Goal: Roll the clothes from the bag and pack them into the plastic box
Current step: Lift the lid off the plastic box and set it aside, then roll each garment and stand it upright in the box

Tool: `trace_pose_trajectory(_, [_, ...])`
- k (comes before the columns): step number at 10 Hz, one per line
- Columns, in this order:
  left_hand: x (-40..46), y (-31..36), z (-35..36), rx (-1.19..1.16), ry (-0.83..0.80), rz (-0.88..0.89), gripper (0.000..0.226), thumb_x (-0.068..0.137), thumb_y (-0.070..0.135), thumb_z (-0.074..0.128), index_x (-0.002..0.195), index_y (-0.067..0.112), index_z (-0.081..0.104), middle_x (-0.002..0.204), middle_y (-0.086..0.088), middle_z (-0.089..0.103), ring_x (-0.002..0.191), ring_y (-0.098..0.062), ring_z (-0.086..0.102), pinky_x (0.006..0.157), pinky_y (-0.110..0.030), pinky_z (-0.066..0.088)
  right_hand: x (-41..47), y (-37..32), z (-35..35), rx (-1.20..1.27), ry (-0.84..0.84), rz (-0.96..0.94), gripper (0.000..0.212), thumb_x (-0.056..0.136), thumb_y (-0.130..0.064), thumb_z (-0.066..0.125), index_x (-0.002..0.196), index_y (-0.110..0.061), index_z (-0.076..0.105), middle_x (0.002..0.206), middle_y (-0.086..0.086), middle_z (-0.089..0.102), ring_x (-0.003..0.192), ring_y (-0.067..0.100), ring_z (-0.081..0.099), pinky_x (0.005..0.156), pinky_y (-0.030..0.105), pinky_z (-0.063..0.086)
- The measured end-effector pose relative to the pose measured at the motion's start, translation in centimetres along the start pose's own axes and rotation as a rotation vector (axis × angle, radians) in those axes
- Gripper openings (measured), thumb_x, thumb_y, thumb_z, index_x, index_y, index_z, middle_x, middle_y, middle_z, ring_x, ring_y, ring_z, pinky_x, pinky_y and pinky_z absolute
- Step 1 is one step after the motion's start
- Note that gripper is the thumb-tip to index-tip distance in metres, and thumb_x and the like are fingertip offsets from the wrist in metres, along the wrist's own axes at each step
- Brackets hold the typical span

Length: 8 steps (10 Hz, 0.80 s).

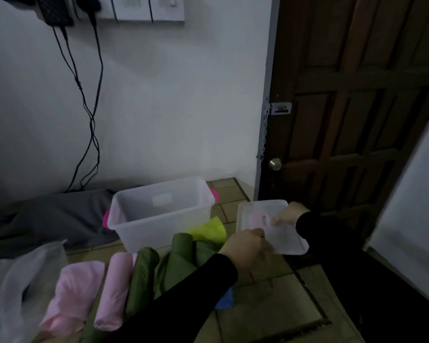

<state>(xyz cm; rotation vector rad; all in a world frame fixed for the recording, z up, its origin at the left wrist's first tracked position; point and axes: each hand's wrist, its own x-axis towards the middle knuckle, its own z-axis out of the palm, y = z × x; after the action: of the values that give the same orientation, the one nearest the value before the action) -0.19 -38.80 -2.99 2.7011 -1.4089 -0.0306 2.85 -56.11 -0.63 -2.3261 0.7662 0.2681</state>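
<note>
On a tiled floor [270, 293] beside a white wall [171, 107] and dark wooden door [357, 95], an open plastic box [159, 214] is standing with nothing visible inside. Rolled pink and green clothes [114, 288] are lying in a row just in front, a plastic bag [22, 280] at left. Both hands are gripping the clear lid [282, 238]: left hand [245, 246] curling over its near edge, right hand [286, 216] pinching its far side.
</note>
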Motion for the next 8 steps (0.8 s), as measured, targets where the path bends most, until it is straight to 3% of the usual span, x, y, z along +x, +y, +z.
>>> trace_pose_trajectory(1, [0.7,0.4,1.8,-0.092,-0.111,-0.074,0.033,0.096,0.022,0.05,0.126,0.012,0.061,0.132,-0.011,0.048,0.118,-0.032,0.051,0.099,-0.038,0.043,0.4,1.0,2.1,0.022,0.014,-0.02,0.063,0.076,-0.043,0.075,0.119,-0.003,0.053,0.112,0.012,0.059,0.108,0.028,0.058,0.075,0.03,0.045])
trace_pose_trajectory(2, [1.3,0.1,3.4,-0.198,-0.14,-0.165,0.029,0.092,0.019,0.054,0.117,0.013,0.067,0.128,-0.009,0.056,0.118,-0.028,0.053,0.102,-0.038,0.044,0.6,1.3,4.2,-0.034,0.034,-0.108,0.057,0.071,-0.046,0.078,0.104,-0.005,0.057,0.089,0.006,0.055,0.092,0.024,0.059,0.053,0.022,0.037])
trace_pose_trajectory(3, [1.6,-0.7,4.7,-0.241,-0.183,-0.227,0.029,0.088,0.016,0.059,0.115,0.013,0.069,0.125,-0.008,0.06,0.116,-0.026,0.054,0.102,-0.037,0.045,1.3,1.5,5.5,-0.09,0.019,-0.14,0.054,0.068,-0.045,0.081,0.098,-0.006,0.057,0.088,0.006,0.056,0.081,0.021,0.055,0.046,0.021,0.031])
trace_pose_trajectory(6, [1.7,-1.3,5.4,-0.373,-0.172,-0.31,0.025,0.078,0.016,0.068,0.103,0.013,0.074,0.115,-0.003,0.067,0.107,-0.022,0.061,0.095,-0.031,0.05,2.8,1.9,7.1,-0.112,0.032,-0.145,0.057,0.07,-0.04,0.08,0.109,-0.006,0.057,0.108,0.013,0.064,0.094,0.026,0.061,0.067,0.028,0.041])
trace_pose_trajectory(7, [1.7,-1.0,5.2,-0.313,-0.217,-0.285,0.027,0.083,0.018,0.065,0.109,0.013,0.072,0.12,-0.005,0.065,0.11,-0.023,0.059,0.097,-0.031,0.048,3.4,2.1,8.3,-0.083,0.038,-0.121,0.059,0.075,-0.037,0.073,0.118,-0.001,0.055,0.118,0.02,0.057,0.109,0.035,0.056,0.077,0.032,0.04])
trace_pose_trajectory(8, [1.3,-0.4,4.6,-0.28,-0.276,-0.271,0.035,0.092,0.022,0.053,0.123,0.009,0.062,0.13,-0.01,0.059,0.119,-0.028,0.054,0.102,-0.035,0.043,5.0,2.8,10.3,-0.126,0.068,-0.068,0.052,0.077,-0.045,0.064,0.112,-0.008,0.059,0.11,0.017,0.054,0.109,0.037,0.055,0.081,0.036,0.046])
